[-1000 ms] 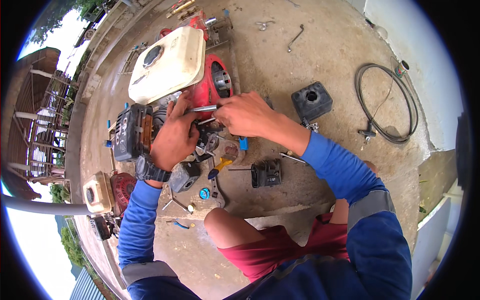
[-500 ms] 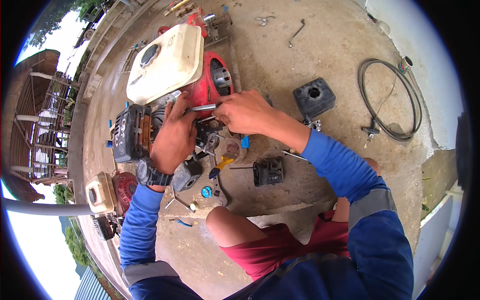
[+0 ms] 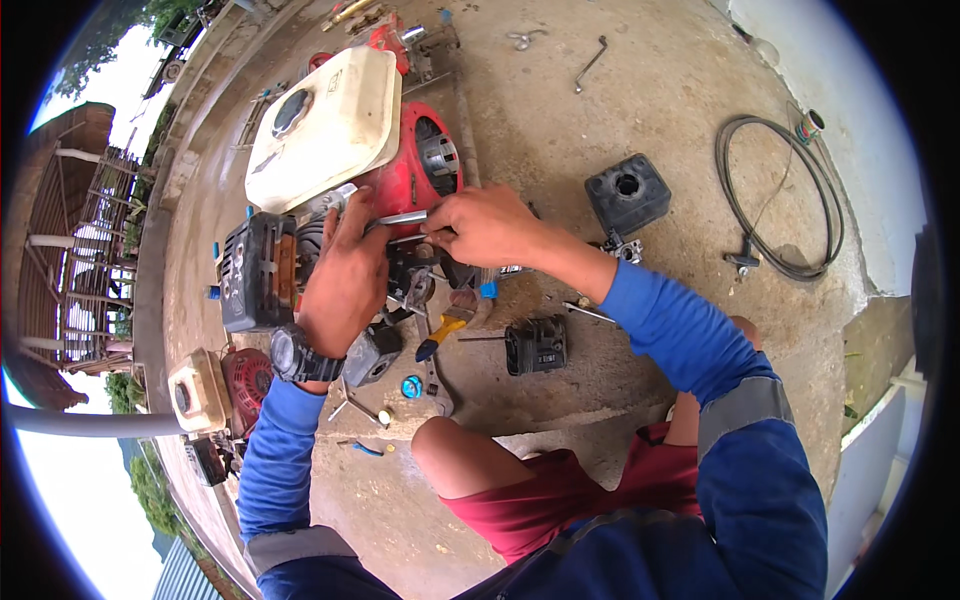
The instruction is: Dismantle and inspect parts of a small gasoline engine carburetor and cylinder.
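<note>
A red small engine (image 3: 412, 165) with a cream fuel tank (image 3: 325, 130) stands on the concrete before me. My right hand (image 3: 485, 225) is closed, its fingertips pinching one end of a short silver metal tube (image 3: 403, 218) level with the engine's near side. At the tube's other end is my left hand (image 3: 348, 265), its fingers curled against it and the engine; its fingertips are partly hidden. Just left of that hand is the black muffler cover (image 3: 258, 270). Beneath my hands, carburettor-side metal parts (image 3: 412, 285) show, partly covered.
A yellow-handled brush (image 3: 445, 328), a wrench (image 3: 435, 385) and a black plastic housing (image 3: 537, 345) lie near my knees. Further right are a black box-shaped cover (image 3: 628, 192) and a coiled cable (image 3: 727, 190). A second engine (image 3: 245, 385) stands at left.
My hands keep their hold with the tube between them, and the right hand has shifted slightly left and down. The engine appears a little further left in the view.
</note>
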Demonstrator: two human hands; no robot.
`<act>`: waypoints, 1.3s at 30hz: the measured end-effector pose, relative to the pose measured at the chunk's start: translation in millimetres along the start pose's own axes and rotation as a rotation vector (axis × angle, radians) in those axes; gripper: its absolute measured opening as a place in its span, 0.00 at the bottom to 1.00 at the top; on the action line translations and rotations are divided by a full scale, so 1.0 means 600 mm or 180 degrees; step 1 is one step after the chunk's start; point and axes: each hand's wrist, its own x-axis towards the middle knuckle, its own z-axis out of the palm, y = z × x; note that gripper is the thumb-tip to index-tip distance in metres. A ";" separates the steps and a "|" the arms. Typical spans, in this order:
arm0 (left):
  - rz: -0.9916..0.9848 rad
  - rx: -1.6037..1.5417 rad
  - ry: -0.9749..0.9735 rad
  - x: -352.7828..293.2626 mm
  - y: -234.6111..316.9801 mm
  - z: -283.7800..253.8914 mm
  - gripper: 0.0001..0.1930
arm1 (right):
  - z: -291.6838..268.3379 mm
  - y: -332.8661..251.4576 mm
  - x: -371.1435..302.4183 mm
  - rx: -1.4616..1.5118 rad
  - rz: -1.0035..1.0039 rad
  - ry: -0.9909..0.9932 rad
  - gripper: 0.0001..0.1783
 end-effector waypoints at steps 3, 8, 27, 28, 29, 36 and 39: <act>-0.0012 -0.0014 0.0057 0.002 0.000 0.004 0.15 | -0.009 -0.006 0.002 -0.0060 0.0167 -0.0146 0.13; 0.0057 0.0135 -0.0026 0.003 0.001 0.002 0.14 | -0.015 -0.012 0.006 -0.0018 0.0205 -0.0282 0.14; 0.0023 0.0107 0.0055 0.004 0.001 0.005 0.14 | 0.008 0.000 0.010 -0.0091 0.0025 0.0197 0.07; -0.0045 0.0032 0.0036 0.004 0.002 0.006 0.14 | 0.008 -0.001 0.009 -0.0091 0.0030 0.0189 0.07; -0.0050 0.0023 0.0032 0.004 0.003 0.007 0.14 | 0.008 -0.002 0.009 -0.0187 -0.0033 0.0204 0.07; -0.0121 -0.0084 0.0044 0.002 0.005 0.004 0.19 | 0.005 -0.001 0.013 -0.0350 -0.0146 0.0133 0.08; -0.0227 -0.0407 0.0210 -0.010 0.019 -0.009 0.19 | 0.011 -0.001 0.012 -0.0397 -0.0140 0.0112 0.09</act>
